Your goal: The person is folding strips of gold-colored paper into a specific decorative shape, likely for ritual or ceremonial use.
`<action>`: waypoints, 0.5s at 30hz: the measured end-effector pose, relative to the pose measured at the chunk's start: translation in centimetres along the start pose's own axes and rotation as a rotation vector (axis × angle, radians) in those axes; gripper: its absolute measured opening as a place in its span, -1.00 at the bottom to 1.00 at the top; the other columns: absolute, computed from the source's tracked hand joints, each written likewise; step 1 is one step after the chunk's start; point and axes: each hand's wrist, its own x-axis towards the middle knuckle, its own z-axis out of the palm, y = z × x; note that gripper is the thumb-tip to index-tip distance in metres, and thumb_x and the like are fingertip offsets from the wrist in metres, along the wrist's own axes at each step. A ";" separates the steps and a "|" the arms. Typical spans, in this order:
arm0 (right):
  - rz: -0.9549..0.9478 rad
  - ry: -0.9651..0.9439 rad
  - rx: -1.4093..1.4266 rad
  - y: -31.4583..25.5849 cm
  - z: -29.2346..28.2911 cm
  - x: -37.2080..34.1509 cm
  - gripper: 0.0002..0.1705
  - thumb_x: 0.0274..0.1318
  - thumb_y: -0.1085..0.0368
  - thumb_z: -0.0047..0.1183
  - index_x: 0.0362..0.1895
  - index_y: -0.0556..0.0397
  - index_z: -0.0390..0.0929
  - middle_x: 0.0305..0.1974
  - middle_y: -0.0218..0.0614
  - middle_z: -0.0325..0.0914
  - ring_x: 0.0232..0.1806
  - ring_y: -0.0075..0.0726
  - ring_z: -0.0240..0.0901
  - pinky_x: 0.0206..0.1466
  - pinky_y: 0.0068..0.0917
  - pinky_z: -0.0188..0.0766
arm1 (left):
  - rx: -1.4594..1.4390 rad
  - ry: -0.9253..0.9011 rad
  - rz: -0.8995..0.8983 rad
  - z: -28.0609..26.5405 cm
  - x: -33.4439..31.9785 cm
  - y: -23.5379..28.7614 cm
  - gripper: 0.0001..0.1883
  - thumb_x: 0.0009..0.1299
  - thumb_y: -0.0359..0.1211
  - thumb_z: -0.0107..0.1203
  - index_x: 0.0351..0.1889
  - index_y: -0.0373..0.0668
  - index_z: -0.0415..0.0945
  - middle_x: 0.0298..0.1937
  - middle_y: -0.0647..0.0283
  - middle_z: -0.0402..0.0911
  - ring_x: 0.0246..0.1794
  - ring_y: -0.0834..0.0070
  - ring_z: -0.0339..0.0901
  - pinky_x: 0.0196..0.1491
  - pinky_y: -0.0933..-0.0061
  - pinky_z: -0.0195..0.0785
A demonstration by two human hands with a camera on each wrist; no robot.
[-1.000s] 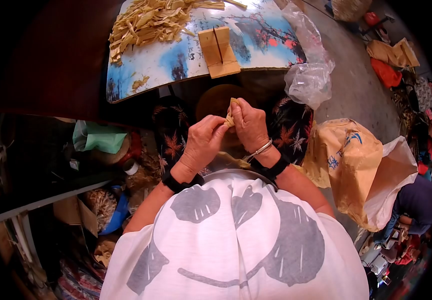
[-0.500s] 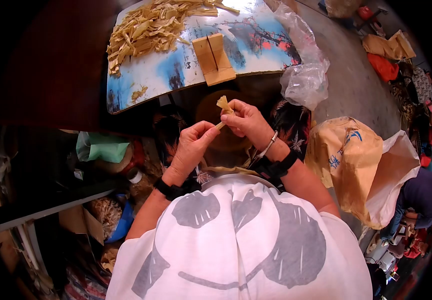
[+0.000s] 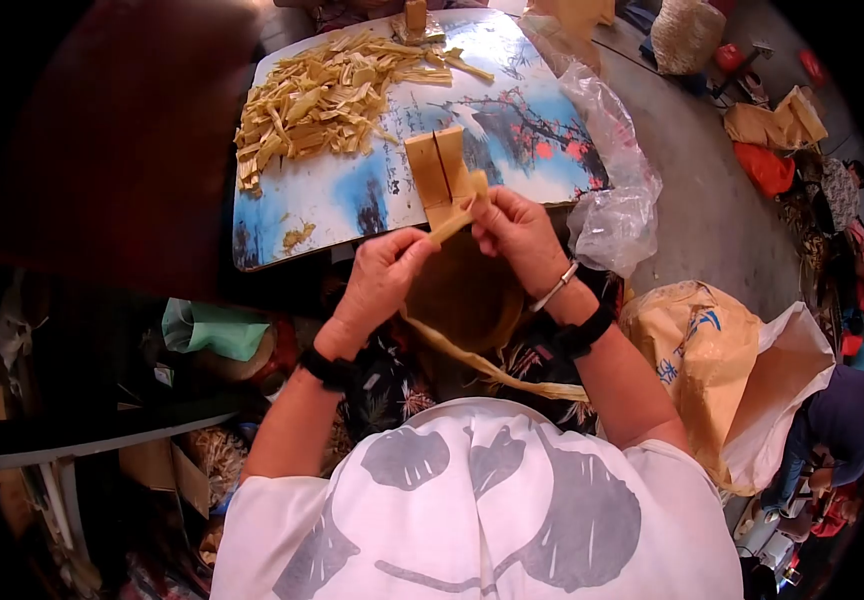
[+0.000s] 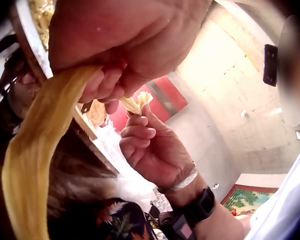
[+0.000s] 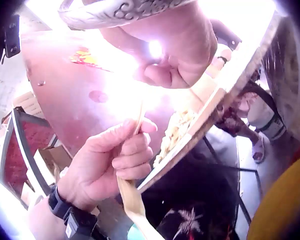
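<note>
Pinching a yellow strip [image 3: 452, 226], apparently dried husk, in curled fingers of left hand [image 3: 380, 280] and right hand [image 3: 522, 243], near the slotted wooden stand [image 3: 430, 178] at the near edge of the painted tabletop [image 3: 327, 205].

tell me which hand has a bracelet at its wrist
The right hand: a silvery bracelet circles its wrist, while the left hand has only a black strap there.
</note>
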 end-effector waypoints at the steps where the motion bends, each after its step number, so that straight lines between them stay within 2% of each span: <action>1: -0.051 0.035 -0.045 0.1 -0.2 1.4 -0.72 0.33 0.11 0.10 -0.29 0.07 0.55 -0.53 -0.52 0.50 -0.56 -0.70 0.38 -0.51 -0.68 0.28 | 0.093 0.039 0.053 -0.4 1.6 0.1 -0.81 0.43 -0.34 0.12 -0.29 -0.29 0.62 -0.59 0.32 0.52 -0.58 0.63 0.40 -0.45 0.53 0.29; 2: -0.103 0.071 -0.088 0.6 -0.4 2.7 -0.72 0.33 0.13 0.10 -0.29 0.09 0.55 -0.53 -0.49 0.53 -0.54 -0.68 0.42 -0.49 -0.65 0.33 | 0.186 0.077 0.107 -0.8 3.1 0.1 -0.81 0.42 -0.33 0.13 -0.29 -0.28 0.62 -0.56 0.25 0.58 -0.57 0.55 0.46 -0.43 0.47 0.34; 5: -0.225 0.203 -0.342 1.3 -0.6 5.5 -0.75 0.32 0.16 0.10 -0.26 0.10 0.55 -0.55 -0.41 0.55 -0.53 -0.64 0.47 -0.45 -0.58 0.38 | 0.279 0.199 0.241 -0.9 7.1 -0.6 -0.80 0.46 -0.31 0.10 -0.29 -0.26 0.61 -0.56 0.44 0.44 -0.54 0.71 0.32 -0.45 0.60 0.22; 8: -0.331 0.317 -0.488 2.1 -0.7 7.7 -0.80 0.30 0.20 0.10 -0.23 0.07 0.55 -0.58 -0.28 0.53 -0.54 -0.50 0.49 -0.45 -0.48 0.39 | 0.215 0.263 0.215 -0.5 9.6 -1.2 -0.80 0.44 -0.31 0.12 -0.29 -0.28 0.61 -0.56 0.41 0.46 -0.51 0.69 0.34 -0.41 0.58 0.25; 9: -0.370 0.362 -0.560 2.9 -0.8 8.5 -0.84 0.24 0.23 0.11 -0.27 0.06 0.53 -0.53 -0.16 0.54 -0.50 -0.19 0.53 -0.40 -0.31 0.42 | 0.221 0.274 0.205 -0.4 10.4 -2.0 -0.80 0.45 -0.32 0.12 -0.31 -0.26 0.61 -0.55 0.43 0.49 -0.49 0.71 0.33 -0.40 0.60 0.24; 12: -0.577 0.366 -0.934 4.9 -1.6 10.2 -0.83 0.22 0.27 0.07 -0.34 0.10 0.47 -0.51 -0.09 0.52 -0.47 -0.05 0.52 -0.39 -0.25 0.38 | 0.215 0.261 0.105 0.0 11.3 -3.3 -0.77 0.45 -0.30 0.10 -0.32 -0.29 0.61 -0.51 0.44 0.53 -0.48 0.72 0.35 -0.41 0.60 0.24; 13: -0.568 0.354 -0.952 4.7 -1.4 9.9 -0.85 0.16 0.29 0.06 -0.36 0.10 0.44 -0.45 0.03 0.49 -0.36 0.18 0.47 -0.33 -0.11 0.36 | 0.200 0.289 0.095 0.0 11.6 -4.1 -0.77 0.46 -0.30 0.09 -0.31 -0.29 0.61 -0.53 0.45 0.51 -0.51 0.72 0.34 -0.43 0.60 0.23; 15: -0.519 0.321 -0.995 4.6 -1.8 9.2 -0.86 0.17 0.29 0.06 -0.35 0.10 0.46 -0.43 0.03 0.51 -0.32 0.20 0.48 -0.28 -0.08 0.38 | 0.169 0.348 0.076 -0.6 11.7 -4.7 -0.76 0.48 -0.30 0.06 -0.28 -0.29 0.61 -0.55 0.46 0.48 -0.55 0.70 0.33 -0.47 0.59 0.21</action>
